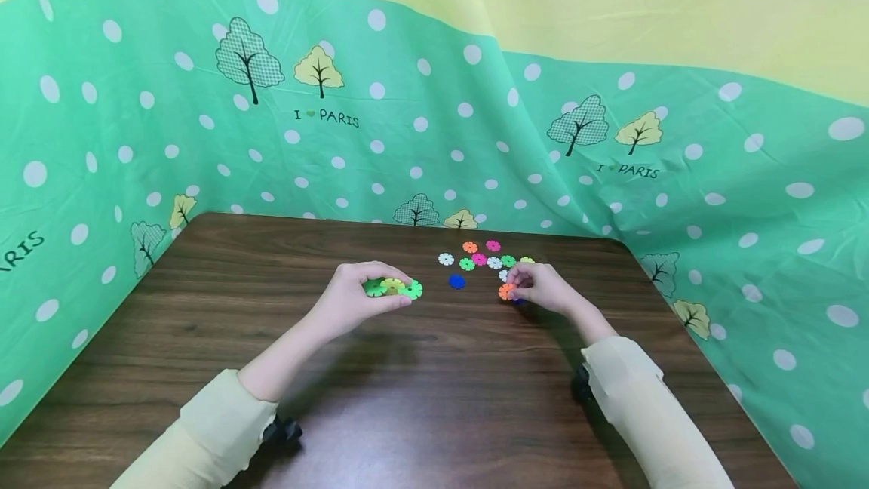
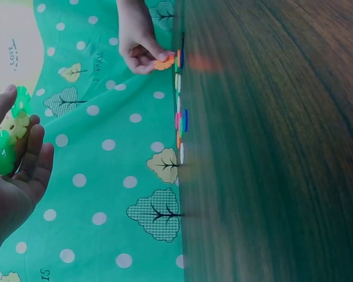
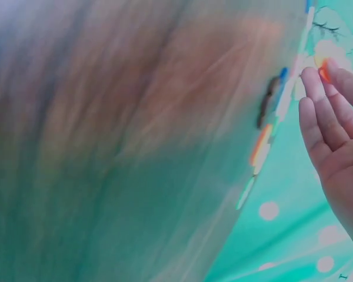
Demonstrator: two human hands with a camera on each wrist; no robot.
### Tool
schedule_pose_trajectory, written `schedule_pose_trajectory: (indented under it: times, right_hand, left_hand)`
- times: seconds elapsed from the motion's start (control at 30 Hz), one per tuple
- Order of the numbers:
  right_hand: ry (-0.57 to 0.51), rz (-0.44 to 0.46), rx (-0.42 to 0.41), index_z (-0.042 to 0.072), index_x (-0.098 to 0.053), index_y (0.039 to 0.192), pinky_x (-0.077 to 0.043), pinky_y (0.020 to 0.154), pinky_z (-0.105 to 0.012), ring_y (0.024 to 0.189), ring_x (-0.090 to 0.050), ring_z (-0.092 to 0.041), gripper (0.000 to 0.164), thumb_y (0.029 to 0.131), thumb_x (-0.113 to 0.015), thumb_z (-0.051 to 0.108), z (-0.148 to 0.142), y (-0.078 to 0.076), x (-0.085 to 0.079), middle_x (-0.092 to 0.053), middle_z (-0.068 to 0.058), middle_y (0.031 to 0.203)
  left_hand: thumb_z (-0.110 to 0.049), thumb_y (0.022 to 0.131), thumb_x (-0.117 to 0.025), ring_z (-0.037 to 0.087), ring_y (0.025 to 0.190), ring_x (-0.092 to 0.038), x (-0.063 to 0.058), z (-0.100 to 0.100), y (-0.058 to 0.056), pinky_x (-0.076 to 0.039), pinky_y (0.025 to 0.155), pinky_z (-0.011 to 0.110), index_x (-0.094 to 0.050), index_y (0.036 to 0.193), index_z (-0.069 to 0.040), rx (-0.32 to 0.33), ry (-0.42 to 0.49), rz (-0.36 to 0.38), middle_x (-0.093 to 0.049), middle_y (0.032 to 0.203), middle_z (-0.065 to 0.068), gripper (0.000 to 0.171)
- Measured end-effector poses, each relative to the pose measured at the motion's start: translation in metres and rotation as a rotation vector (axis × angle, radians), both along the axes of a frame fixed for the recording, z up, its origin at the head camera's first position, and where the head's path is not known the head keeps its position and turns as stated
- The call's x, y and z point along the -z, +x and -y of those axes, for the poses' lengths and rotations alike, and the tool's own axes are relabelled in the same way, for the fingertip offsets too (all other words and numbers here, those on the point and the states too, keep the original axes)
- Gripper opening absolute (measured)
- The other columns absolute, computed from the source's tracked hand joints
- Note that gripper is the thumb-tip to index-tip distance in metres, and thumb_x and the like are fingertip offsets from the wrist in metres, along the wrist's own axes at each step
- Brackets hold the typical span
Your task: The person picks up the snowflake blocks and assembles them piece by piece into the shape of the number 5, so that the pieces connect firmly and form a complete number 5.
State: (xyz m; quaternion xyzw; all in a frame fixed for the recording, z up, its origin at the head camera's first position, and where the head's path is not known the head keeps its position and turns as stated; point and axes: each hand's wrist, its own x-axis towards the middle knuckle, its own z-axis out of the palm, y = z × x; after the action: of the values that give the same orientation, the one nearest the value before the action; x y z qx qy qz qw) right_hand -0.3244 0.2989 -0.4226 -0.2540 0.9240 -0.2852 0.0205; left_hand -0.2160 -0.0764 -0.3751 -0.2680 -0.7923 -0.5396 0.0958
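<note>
My left hand grips a short joined row of flower-shaped plastic discs between thumb and fingers, above the table. It is made of a green disc, a yellow disc and another green disc. In the left wrist view the yellow disc sits between the two green ones. On the other side, my right hand pinches an orange disc by its edge. The right wrist view shows only a sliver of that orange disc at the fingertips. A dark blue disc lies partly hidden beneath this hand.
Several loose discs lie toward the back of the brown wooden table, among them a blue disc, a white disc and a pink disc. Green patterned cloth hangs behind the table and along both sides.
</note>
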Motion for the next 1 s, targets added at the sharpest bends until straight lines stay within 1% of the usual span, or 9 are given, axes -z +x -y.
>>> schedule_pose_trajectory:
  times: [0.17,0.3,0.47,0.6,0.73,0.83,1.0]
  right_hand:
    - [-0.079,-0.048,0.009,0.009,-0.063,0.088,-0.054,0.068,-0.025,0.073,-0.062,-0.014,0.013,0.081,-0.072,0.003,0.011,0.011,-0.012,-0.064,-0.002,0.080]
    - [-0.134,-0.086,0.011,0.008,-0.063,0.089,-0.055,0.065,-0.024,0.071,-0.064,-0.014,0.011,0.083,-0.070,0.002,0.023,0.022,-0.023,-0.066,-0.004,0.079]
    - [-0.180,-0.138,0.022,0.010,-0.064,0.092,-0.054,0.065,-0.023,0.071,-0.065,-0.015,0.011,0.084,-0.070,0.006,0.037,0.036,-0.036,-0.067,-0.002,0.079]
    - [-0.248,-0.182,0.014,0.010,-0.065,0.094,-0.054,0.065,-0.024,0.071,-0.067,-0.017,0.013,0.083,-0.072,0.009,0.050,0.049,-0.048,-0.069,-0.002,0.079]
    - [-0.324,-0.218,0.011,0.011,-0.065,0.094,-0.053,0.062,-0.022,0.070,-0.067,-0.015,0.016,0.081,-0.074,0.012,0.065,0.061,-0.057,-0.070,-0.002,0.078]
    - [-0.385,-0.212,0.018,0.011,-0.065,0.095,-0.052,0.062,-0.022,0.070,-0.067,-0.013,0.018,0.080,-0.075,0.012,0.077,0.072,-0.065,-0.070,-0.002,0.078]
    - [-0.466,-0.199,0.018,0.003,-0.064,0.095,-0.053,0.064,-0.025,0.071,-0.065,-0.018,0.018,0.080,-0.074,0.002,0.101,0.101,-0.089,-0.070,-0.011,0.079]
  left_hand:
    - [-0.034,0.073,-0.081,0.008,0.083,-0.063,-0.001,0.000,-0.001,-0.053,0.069,0.026,-0.073,0.092,-0.029,-0.012,-0.006,-0.012,-0.069,0.094,-0.014,0.022]
    - [-0.035,0.073,-0.081,0.007,0.082,-0.063,-0.001,0.000,-0.001,-0.053,0.069,0.026,-0.073,0.092,-0.030,-0.019,-0.010,-0.009,-0.069,0.094,-0.014,0.022]
    - [-0.035,0.073,-0.081,0.007,0.083,-0.063,-0.001,0.000,-0.002,-0.053,0.069,0.026,-0.073,0.092,-0.030,-0.016,-0.004,-0.011,-0.069,0.095,-0.014,0.022]
    - [-0.036,0.073,-0.081,0.007,0.083,-0.063,-0.002,-0.001,-0.002,-0.053,0.069,0.026,-0.073,0.092,-0.031,-0.017,0.001,-0.013,-0.069,0.094,-0.014,0.022]
    - [-0.037,0.073,-0.080,0.008,0.084,-0.062,-0.005,-0.002,-0.001,-0.053,0.068,0.026,-0.073,0.093,-0.030,-0.020,-0.004,-0.012,-0.069,0.094,-0.013,0.022]
    - [-0.036,0.074,-0.080,0.010,0.084,-0.062,-0.008,-0.002,0.001,-0.053,0.068,0.026,-0.073,0.094,-0.028,-0.017,-0.007,-0.016,-0.069,0.094,-0.012,0.022]
    - [-0.032,0.074,-0.081,0.010,0.083,-0.062,-0.012,-0.005,0.005,-0.052,0.067,0.024,-0.073,0.095,-0.024,-0.027,-0.016,-0.012,-0.069,0.094,-0.009,0.023]
